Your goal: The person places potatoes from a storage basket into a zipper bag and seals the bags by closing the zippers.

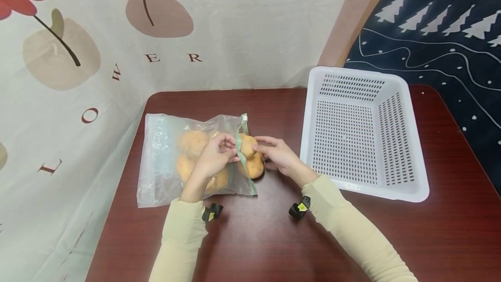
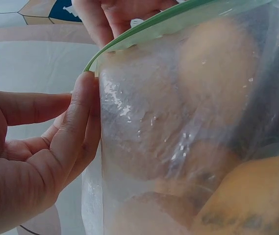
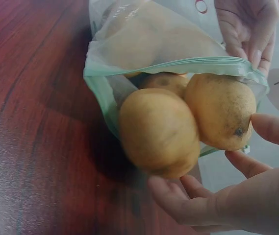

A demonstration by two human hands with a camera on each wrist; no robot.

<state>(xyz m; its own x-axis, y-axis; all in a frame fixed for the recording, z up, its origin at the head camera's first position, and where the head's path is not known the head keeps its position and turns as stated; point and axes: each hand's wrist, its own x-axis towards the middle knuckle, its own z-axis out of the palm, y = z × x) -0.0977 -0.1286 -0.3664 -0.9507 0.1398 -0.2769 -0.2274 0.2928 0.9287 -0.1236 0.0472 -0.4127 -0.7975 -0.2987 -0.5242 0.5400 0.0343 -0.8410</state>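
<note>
A clear zip bag [image 1: 164, 177] with a green zip edge lies on its side, holding several yellow-brown potatoes [image 1: 192, 142]. My left hand [image 1: 213, 156] pinches the green-edged lip of its mouth between thumb and fingers. Two potatoes sit side by side at the open mouth, an upper potato [image 3: 222, 110] and a lower potato [image 3: 159, 132]. My right hand [image 1: 279, 156] rests its thumb and fingertips against their outer side, fingers loosely bent rather than wrapped round. Behind them in the bag another potato [image 3: 164, 82] partly shows.
A white perforated plastic basket [image 1: 306, 142] stands on the dark red wooden table [image 1: 258, 247], right of my right hand. A printed cloth [image 1: 254, 25] hangs along the table's back edge and left side. Dark blue cloth with white trees [image 1: 426, 64] hangs behind the basket.
</note>
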